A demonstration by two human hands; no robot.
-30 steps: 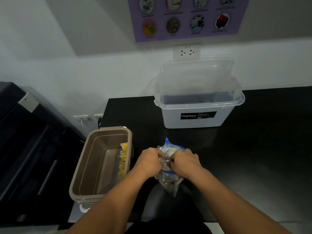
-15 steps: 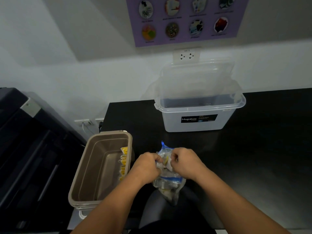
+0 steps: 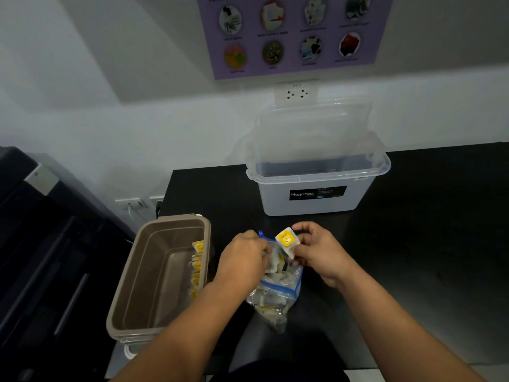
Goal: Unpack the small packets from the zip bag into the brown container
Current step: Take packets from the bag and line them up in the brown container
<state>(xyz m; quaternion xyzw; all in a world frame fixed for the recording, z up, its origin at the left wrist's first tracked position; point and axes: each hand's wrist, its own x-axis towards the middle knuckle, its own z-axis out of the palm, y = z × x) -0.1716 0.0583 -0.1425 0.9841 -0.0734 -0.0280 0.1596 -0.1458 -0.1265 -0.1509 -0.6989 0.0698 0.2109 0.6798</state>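
Head view: pulling one small packet (image 3: pixel 287 239) out of the zip bag (image 3: pixel 275 293).
A moment ago only gripping the bag mouth with both hands; now holding the yellow-labelled packet just above the opening in the right hand (image 3: pixel 319 252), fingers (image 3: pixel 308 230) curled and pinching its edge. Gripping the bag mouth with the left hand (image 3: pixel 242 260), fingers clenched on it, bag lying on the bench (image 3: pixel 413 244). Many packets left inside; a row (image 3: pixel 197 260) already standing along the right wall of the brown container (image 3: pixel 162 271), just beside. Next, probably, carrying this one over there.
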